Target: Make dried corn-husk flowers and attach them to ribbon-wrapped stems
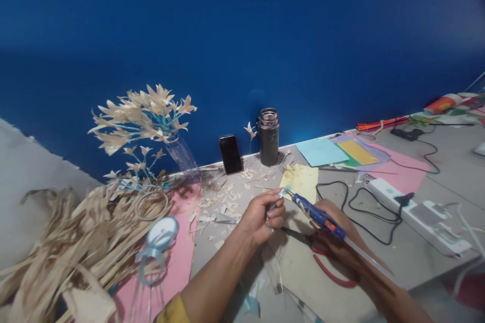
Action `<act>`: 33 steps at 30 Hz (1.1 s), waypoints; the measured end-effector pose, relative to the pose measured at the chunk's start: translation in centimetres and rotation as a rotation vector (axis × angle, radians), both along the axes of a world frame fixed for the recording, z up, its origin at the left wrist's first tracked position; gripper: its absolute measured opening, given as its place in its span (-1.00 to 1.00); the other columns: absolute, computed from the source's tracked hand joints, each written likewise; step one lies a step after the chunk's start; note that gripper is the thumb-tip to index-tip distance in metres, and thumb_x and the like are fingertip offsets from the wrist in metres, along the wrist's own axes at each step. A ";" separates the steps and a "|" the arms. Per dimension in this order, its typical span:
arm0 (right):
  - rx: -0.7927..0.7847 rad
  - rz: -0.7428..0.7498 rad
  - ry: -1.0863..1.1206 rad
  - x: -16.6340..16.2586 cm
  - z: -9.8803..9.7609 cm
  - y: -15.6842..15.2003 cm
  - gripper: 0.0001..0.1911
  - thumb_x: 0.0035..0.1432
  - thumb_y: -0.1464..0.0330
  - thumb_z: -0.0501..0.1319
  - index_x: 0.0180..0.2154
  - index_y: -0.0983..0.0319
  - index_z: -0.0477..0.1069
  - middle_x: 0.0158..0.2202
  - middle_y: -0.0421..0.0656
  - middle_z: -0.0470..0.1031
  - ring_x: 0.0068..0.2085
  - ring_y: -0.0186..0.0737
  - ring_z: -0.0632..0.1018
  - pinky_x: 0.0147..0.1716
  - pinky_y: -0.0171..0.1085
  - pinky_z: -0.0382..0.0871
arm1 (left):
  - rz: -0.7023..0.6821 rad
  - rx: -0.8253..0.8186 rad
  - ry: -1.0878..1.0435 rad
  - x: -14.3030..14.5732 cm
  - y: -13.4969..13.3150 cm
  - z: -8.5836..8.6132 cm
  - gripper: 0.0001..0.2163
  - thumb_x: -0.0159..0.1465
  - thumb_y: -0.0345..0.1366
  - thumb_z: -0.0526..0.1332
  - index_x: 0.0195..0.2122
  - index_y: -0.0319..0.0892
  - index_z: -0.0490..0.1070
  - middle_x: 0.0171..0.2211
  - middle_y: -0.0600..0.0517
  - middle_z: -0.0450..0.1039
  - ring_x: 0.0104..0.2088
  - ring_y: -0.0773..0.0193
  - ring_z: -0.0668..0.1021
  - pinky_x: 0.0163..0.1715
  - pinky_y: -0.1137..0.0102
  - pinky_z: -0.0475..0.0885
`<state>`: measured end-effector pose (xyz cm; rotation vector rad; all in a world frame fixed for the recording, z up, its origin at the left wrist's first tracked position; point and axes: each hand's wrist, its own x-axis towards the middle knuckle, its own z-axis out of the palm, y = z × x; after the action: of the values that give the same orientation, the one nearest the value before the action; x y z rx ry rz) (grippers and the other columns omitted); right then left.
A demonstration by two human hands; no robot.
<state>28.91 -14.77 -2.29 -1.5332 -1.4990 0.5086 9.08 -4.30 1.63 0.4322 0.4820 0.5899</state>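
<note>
My left hand (264, 215) is closed, pinching a small light-blue strip (282, 192) between thumb and fingertips; a bit of the same blue shows below the fingers. My right hand (337, 214) grips a blue hot glue gun (316, 216), partly wrapped behind it, with a clear glue stick (366, 258) jutting from its back. The gun's nozzle points left and sits right at the blue strip; whether they touch I cannot tell. Under my right forearm lies a red-handled tool (334, 273), largely hidden. Yellow paper (308, 181) lies just beyond the hands.
Dried husks (45, 247) heap at left, near a vase (184, 156) of pale handmade flowers (147, 111). A phone (230, 154) and steel flask (269, 139) stand by the blue wall. At right are a power strip (420, 219), a black cable (359, 207) and coloured paper sheets (324, 152).
</note>
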 end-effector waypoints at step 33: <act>-0.134 -0.043 -0.589 6.0 -1.3 2.7 -0.77 0.20 0.37 0.07 -0.25 0.19 0.51 -0.24 0.04 0.59 -0.20 0.01 0.57 -0.23 -0.17 0.40 | 0.018 0.807 0.676 -5.8 3.5 3.4 -0.40 0.05 -0.37 0.41 0.15 -0.25 0.36 -0.39 0.08 0.51 -0.58 0.49 0.32 -0.57 0.51 0.10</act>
<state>34.86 -12.12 -3.63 -1.9230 -1.8909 0.1302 3.27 -0.78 4.98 1.4221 0.8850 0.6364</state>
